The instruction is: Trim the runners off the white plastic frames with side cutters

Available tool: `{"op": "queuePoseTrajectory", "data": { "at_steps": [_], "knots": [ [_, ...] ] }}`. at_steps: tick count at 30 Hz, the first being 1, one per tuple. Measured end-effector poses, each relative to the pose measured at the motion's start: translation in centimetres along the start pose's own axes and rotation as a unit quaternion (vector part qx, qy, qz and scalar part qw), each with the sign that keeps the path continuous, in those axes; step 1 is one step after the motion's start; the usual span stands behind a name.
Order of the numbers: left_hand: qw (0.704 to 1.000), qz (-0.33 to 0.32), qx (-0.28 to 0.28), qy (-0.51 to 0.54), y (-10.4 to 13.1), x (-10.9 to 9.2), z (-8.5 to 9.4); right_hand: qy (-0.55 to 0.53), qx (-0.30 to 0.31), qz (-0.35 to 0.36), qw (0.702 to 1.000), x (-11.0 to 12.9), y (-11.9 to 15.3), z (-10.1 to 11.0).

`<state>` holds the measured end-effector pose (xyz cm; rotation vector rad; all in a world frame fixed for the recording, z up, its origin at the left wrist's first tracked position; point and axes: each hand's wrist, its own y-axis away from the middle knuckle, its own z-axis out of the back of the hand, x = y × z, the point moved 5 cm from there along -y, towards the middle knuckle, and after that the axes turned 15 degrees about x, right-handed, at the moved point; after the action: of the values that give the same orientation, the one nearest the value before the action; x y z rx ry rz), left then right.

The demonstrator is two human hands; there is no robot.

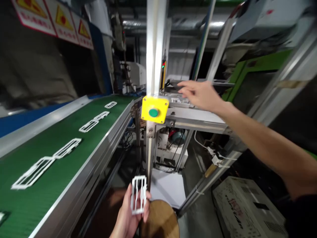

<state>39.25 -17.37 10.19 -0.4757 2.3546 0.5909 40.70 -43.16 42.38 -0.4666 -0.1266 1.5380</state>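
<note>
"What clothing shows on the person?"

"A black or very dark sleeve (300, 213), in the lower right corner; its cloth (too deep in shadow for weave or seams to be made out) reads as one flat tone."

"And the right arm beyond it?"

"The right forearm (262, 142) is bare from the sleeve's edge onward, broader near the cloth and tapering evenly toward the right hand (200, 94), which is bare as well, with slender, slightly blurred fingers (186, 84)."

"The left side?"

"The left hand (128, 213) is also bare, with rounded fingertips."
</note>
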Motion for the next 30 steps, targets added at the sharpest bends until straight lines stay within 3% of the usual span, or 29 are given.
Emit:
{"op": "queuePoseTrajectory", "data": {
  "at_steps": [2,4,6,7,11,13,16,18,23,27,30],
  "knots": [
    [0.990,-0.055,0.124,0.035,-0.3,-1.5,-1.5,-0.001,-0.035,0.054,0.998,3.2,3.0,0.5],
    [0.974,-0.079,0.200,0.066,-0.7,-2.8,-2.9,0.016,-0.096,0.154,0.983,7.4,6.6,0.8],
    [0.969,-0.076,0.211,0.103,-1.2,-3.5,-4.0,0.028,-0.112,0.249,0.962,11.6,9.6,0.0],
    [0.968,-0.077,0.204,0.125,-1.5,-3.7,-4.6,0.036,-0.088,0.285,0.954,13.3,10.6,-0.8],
    [0.971,-0.107,0.104,0.185,-2.6,-3.8,-6.7,0.068,0.013,0.358,0.931,17.3,11.9,-4.2],
    [0.976,-0.103,0.055,0.186,-3.0,-3.6,-7.8,0.093,0.015,0.355,0.930,17.6,11.9,-5.1],
    [0.984,-0.080,0.029,0.158,-3.4,-3.8,-9.5,0.159,-0.030,0.327,0.931,17.3,12.1,-5.1],
    [0.987,-0.085,0.034,0.130,-3.6,-4.7,-10.5,0.216,-0.049,0.304,0.927,17.1,12.3,-4.6],
    [0.988,-0.135,0.068,0.022,-3.7,-7.6,-13.2,0.302,-0.023,0.226,0.926,17.1,12.6,-2.9],
    [0.980,-0.191,0.030,-0.038,-3.8,-9.0,-12.8,0.318,-0.044,0.208,0.924,16.4,12.5,-0.9],
    [0.973,-0.215,0.057,-0.059,-4.5,-9.4,-11.0,0.307,-0.064,0.195,0.929,12.8,10.6,1.4]
  ]
}}
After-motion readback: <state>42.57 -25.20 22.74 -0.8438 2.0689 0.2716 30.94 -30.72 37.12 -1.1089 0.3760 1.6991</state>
